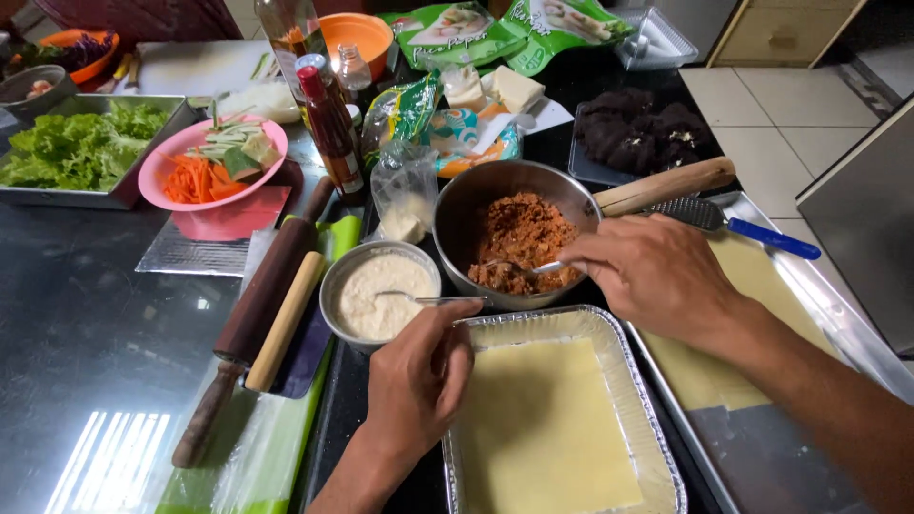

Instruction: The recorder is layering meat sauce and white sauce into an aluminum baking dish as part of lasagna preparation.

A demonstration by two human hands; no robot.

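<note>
In the lower centre, the foil tray [657,447] held only a bare pasta sheet [543,428]; no filling was spread yet. The right hand [657,271] gripped a spoon [528,269] in the meat bowl [457,224], and the left hand [414,381] pinched another spoon [428,300] in the white sauce bowl [333,286].

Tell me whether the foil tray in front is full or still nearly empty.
Nearly empty. The foil tray holds only one flat pale pasta sheet spread over its bottom; nothing lies on top of it and the ribbed walls stand bare.

Before you, a rectangular foil tray [657,447]; behind it a round steel meat bowl [462,205], left of that a small steel sauce bowl [333,286].
</note>
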